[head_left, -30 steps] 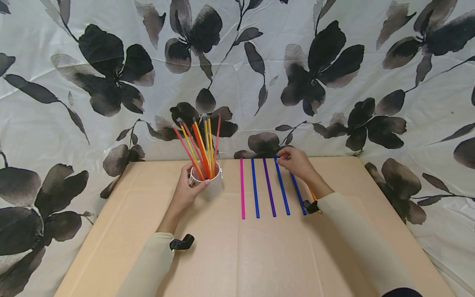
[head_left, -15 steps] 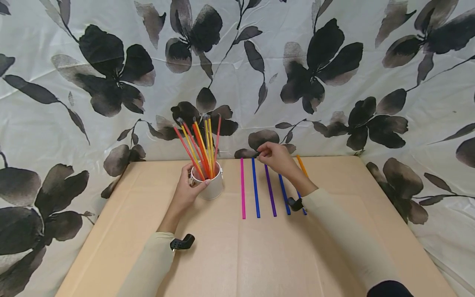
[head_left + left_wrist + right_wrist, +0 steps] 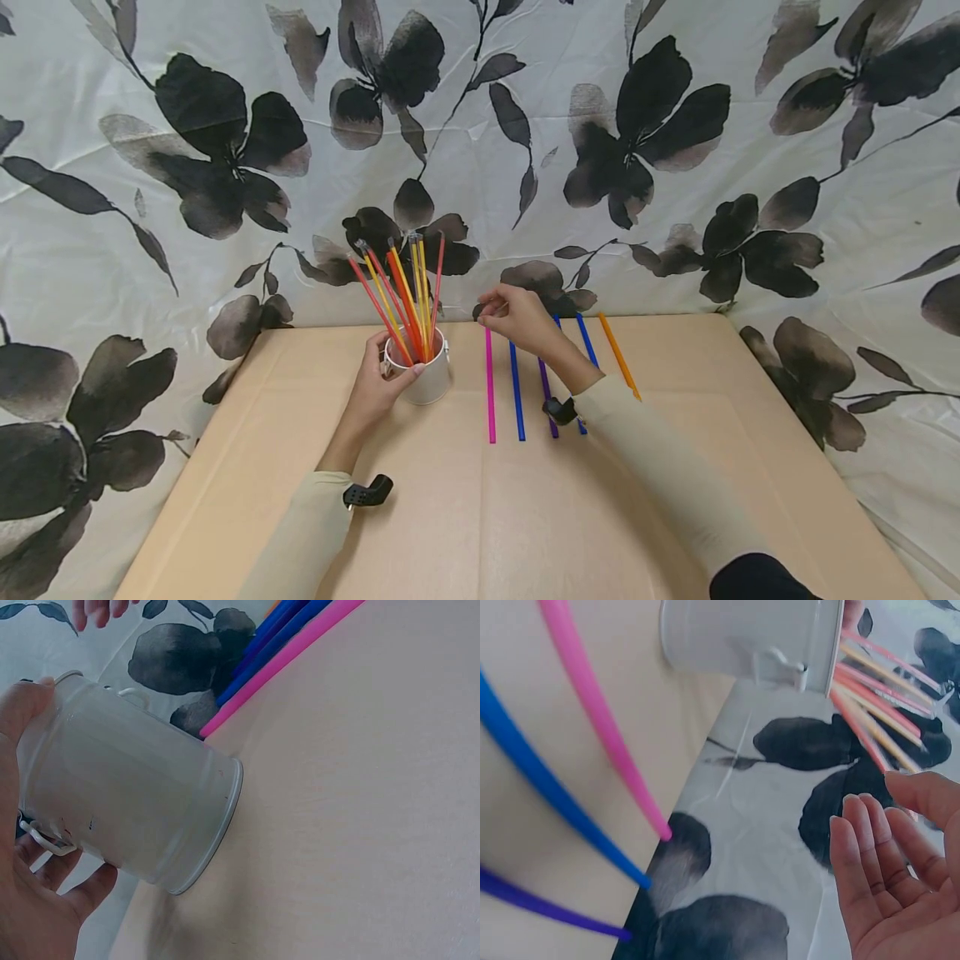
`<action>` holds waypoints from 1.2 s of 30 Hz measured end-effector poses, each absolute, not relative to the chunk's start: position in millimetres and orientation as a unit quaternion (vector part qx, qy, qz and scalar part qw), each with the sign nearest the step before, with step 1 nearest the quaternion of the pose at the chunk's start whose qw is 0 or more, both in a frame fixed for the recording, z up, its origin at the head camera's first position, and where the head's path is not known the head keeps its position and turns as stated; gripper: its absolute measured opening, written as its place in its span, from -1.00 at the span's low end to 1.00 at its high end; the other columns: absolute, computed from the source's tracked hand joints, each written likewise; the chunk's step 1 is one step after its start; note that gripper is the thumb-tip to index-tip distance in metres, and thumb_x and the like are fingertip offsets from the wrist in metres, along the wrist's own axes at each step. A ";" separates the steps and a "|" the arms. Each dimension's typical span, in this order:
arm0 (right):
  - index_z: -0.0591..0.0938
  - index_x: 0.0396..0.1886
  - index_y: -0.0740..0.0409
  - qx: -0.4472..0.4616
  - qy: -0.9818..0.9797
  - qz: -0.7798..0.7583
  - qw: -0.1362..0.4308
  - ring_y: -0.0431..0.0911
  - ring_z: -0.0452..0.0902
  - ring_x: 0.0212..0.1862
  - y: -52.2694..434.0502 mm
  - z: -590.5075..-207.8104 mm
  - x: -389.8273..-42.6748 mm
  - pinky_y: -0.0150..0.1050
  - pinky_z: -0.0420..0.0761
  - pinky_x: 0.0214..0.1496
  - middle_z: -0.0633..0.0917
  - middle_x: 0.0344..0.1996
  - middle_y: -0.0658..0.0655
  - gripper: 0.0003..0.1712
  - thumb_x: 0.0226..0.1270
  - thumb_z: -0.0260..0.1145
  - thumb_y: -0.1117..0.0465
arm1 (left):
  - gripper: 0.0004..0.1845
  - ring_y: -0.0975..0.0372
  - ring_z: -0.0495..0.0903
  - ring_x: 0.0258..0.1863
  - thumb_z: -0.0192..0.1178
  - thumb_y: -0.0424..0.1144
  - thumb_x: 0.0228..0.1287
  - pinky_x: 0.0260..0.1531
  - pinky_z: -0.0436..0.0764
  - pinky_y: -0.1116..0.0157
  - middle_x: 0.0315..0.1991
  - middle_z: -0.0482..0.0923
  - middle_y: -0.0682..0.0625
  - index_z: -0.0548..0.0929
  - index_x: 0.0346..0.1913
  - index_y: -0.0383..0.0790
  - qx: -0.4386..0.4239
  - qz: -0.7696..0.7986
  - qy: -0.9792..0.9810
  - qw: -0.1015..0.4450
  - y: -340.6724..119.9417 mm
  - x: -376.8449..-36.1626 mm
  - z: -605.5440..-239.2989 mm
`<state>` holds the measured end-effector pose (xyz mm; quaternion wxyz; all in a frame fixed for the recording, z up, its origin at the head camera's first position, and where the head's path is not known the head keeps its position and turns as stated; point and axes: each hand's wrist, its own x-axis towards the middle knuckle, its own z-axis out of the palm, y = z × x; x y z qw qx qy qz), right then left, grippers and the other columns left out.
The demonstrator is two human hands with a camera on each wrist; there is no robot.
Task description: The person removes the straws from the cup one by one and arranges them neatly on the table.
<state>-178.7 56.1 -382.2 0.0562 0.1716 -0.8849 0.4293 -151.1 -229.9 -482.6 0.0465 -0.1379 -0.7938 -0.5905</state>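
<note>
White cup [image 3: 429, 379] of straws, held; right hand [image 3: 517, 319] empty above the laid-out row.

Left hand [image 3: 378, 379]: fingers curled round the white cup, upright on the tan surface [image 3: 480, 517], red, orange and yellow straws [image 3: 401, 296] standing in it. Right hand: fingers relaxed, holding nothing, above the far end of the pink straw [image 3: 489, 383]. Beside it, flat and roughly parallel: blue straw [image 3: 516, 392], purple straw [image 3: 546, 392], two further blue straws, orange straw [image 3: 618, 354]. Backdrop: floral cloth [image 3: 675, 125].
</note>
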 end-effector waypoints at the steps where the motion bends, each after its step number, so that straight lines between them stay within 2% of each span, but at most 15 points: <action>1: 0.67 0.05 0.18 0.173 -0.883 0.433 0.053 -0.08 0.68 -0.19 52.4 -382.3 -179.7 -0.22 0.72 -0.11 0.75 -0.25 0.07 -0.68 0.33 0.44 0.25 | -0.12 0.01 0.20 0.47 0.43 -0.14 0.28 0.44 0.23 -0.18 0.43 0.22 -0.13 0.11 0.52 -0.02 -0.138 -0.591 -0.793 0.047 -229.8 -151.5 -482.8; 7: 0.67 0.07 0.19 0.189 -0.875 0.444 0.043 -0.08 0.67 -0.16 31.2 -383.0 -185.1 -0.28 0.72 -0.07 0.74 -0.22 0.08 -0.66 0.32 0.45 0.25 | -0.10 -0.04 0.15 0.50 0.41 -0.18 0.30 0.46 0.18 -0.19 0.47 0.17 -0.17 0.08 0.54 -0.04 -0.133 -0.598 -0.789 0.039 -228.8 -153.8 -481.5; 15: 0.63 0.16 0.29 0.217 -0.854 0.472 0.015 0.01 0.69 -0.07 2.9 -382.6 -192.8 -0.24 0.73 -0.03 0.74 -0.11 0.16 -0.59 0.34 0.43 0.28 | -0.11 -0.10 0.17 0.48 0.39 -0.27 0.30 0.43 0.21 -0.22 0.44 0.18 -0.28 0.07 0.53 -0.25 -0.133 -0.597 -0.791 0.031 -220.7 -139.0 -454.4; 19: 0.62 0.18 0.29 0.230 -0.850 0.474 0.002 -0.01 0.69 -0.03 -12.7 -382.7 -196.4 -0.27 0.72 0.00 0.73 -0.06 0.17 -0.57 0.35 0.42 0.29 | -0.11 -0.11 0.15 0.48 0.38 -0.27 0.30 0.43 0.19 -0.25 0.45 0.17 -0.29 0.06 0.53 -0.24 -0.127 -0.596 -0.792 0.033 -218.5 -138.0 -452.1; 26: 0.56 0.25 0.24 0.220 -0.858 0.463 -0.023 -0.03 0.66 0.14 -32.7 -386.7 -201.6 -0.24 0.68 0.13 0.67 0.15 0.17 -0.50 0.36 0.42 0.27 | -0.11 -0.16 0.12 0.49 0.38 -0.23 0.32 0.45 0.17 -0.24 0.47 0.14 -0.27 0.05 0.54 -0.20 -0.124 -0.589 -0.798 0.033 -215.8 -139.2 -453.6; 32: 0.54 0.28 0.22 0.214 -0.862 0.459 -0.024 -0.02 0.66 0.17 -42.1 -391.3 -203.6 -0.20 0.69 0.11 0.63 0.22 0.16 -0.49 0.37 0.41 0.26 | -0.11 -0.10 0.15 0.49 0.39 -0.20 0.31 0.43 0.21 -0.24 0.48 0.15 -0.24 0.07 0.54 -0.18 -0.125 -0.586 -0.800 0.039 -213.1 -139.5 -454.4; 36: 0.55 0.26 0.21 0.215 -0.863 0.457 -0.013 -0.02 0.68 0.14 -44.1 -392.2 -203.9 -0.20 0.71 0.06 0.64 0.19 0.16 -0.52 0.39 0.39 0.27 | -0.12 -0.09 0.13 0.50 0.39 -0.20 0.31 0.43 0.19 -0.24 0.48 0.14 -0.22 0.08 0.54 -0.16 -0.123 -0.589 -0.798 0.039 -211.6 -141.0 -455.4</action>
